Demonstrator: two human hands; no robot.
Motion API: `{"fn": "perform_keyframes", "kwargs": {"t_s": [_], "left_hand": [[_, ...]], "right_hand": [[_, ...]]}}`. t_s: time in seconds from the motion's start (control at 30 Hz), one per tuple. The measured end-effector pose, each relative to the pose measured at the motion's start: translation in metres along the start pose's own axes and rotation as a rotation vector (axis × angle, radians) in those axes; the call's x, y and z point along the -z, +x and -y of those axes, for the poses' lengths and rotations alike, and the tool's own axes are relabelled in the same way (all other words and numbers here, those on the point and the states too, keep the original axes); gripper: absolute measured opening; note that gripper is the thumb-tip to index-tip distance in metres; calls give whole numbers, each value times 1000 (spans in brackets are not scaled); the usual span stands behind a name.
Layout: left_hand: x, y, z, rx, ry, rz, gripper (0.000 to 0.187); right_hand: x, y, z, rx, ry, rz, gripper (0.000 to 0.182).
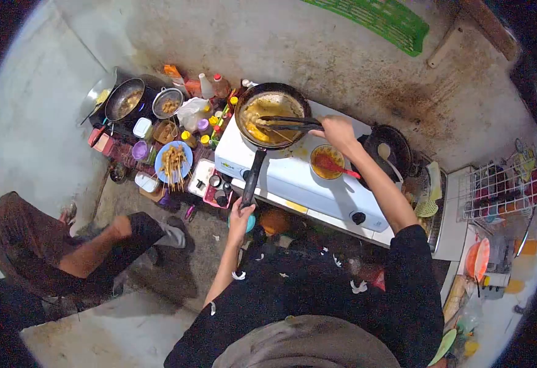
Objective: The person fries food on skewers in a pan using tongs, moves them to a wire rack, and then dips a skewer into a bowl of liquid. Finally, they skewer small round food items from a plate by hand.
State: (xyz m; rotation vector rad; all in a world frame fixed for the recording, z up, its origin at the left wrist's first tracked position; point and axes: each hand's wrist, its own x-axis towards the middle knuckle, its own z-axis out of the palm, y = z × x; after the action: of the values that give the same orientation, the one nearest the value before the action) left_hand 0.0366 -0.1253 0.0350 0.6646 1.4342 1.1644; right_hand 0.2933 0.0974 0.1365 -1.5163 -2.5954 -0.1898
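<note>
My left hand (239, 219) is wrapped round the black handle of a frying pan (273, 144), which sits on the white gas stove (293, 178). In my right hand (337, 132) is a pair of dark tongs (299, 124), with their tips down in the pan. Yellowish food (259, 130) in oily liquid lies under those tips, and a thin stick shows beside it. Just below my right wrist, a bowl of orange-yellow sauce (320, 173) holds a red spoon (330, 162).
A blue plate of skewers (173, 162) stands to the left among jars, bottles and boxes. Beyond are a dark wok (125, 99) and a strainer (168, 103). Another person (41, 251) sits at far left. A black pan (394, 147) and wire rack (495, 190) are right.
</note>
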Motion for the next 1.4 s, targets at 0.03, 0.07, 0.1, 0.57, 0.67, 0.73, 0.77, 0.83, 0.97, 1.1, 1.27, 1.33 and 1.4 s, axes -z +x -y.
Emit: {"fn": "perform_keyframes", "kwargs": {"t_s": [0.03, 0.07, 0.1, 0.57, 0.67, 0.73, 0.77, 0.83, 0.97, 1.1, 1.27, 1.33, 1.4], "left_hand": [[0, -1, 0, 2, 10, -4, 56], [0, -1, 0, 3, 19, -8, 57], [0, -1, 1, 3, 20, -8, 57], [7, 9, 11, 35, 18, 49, 64], [3, 5, 3, 30, 24, 25, 63], [3, 6, 5, 29, 22, 31, 63], [3, 7, 6, 28, 22, 36, 63], [3, 5, 4, 41, 37, 43, 62], [6, 8, 13, 22, 16, 44, 61], [4, 3, 4, 39, -5, 31, 60], [6, 7, 8, 50, 7, 19, 61], [2, 4, 7, 30, 1, -5, 58], [1, 3, 7, 7, -9, -34, 55]], "right_hand": [[-8, 4, -7, 1, 1, -1, 48], [-16, 7, -14, 92, -35, -131, 48], [-15, 10, -16, 183, -72, -260, 48], [30, -12, -18, 10, -56, -95, 49], [26, -18, -15, -31, -74, -56, 50], [17, -19, -15, -58, -89, -34, 51], [7, -20, -16, -83, -66, -33, 52], [7, -22, -13, -109, -43, -32, 52], [20, -32, -6, -181, 16, -23, 54], [14, -33, -4, -272, 34, 12, 56], [24, -38, 8, -280, 37, 69, 53], [26, -40, 11, -277, 56, 54, 52], [28, -40, 13, -311, 75, 108, 53]]}}
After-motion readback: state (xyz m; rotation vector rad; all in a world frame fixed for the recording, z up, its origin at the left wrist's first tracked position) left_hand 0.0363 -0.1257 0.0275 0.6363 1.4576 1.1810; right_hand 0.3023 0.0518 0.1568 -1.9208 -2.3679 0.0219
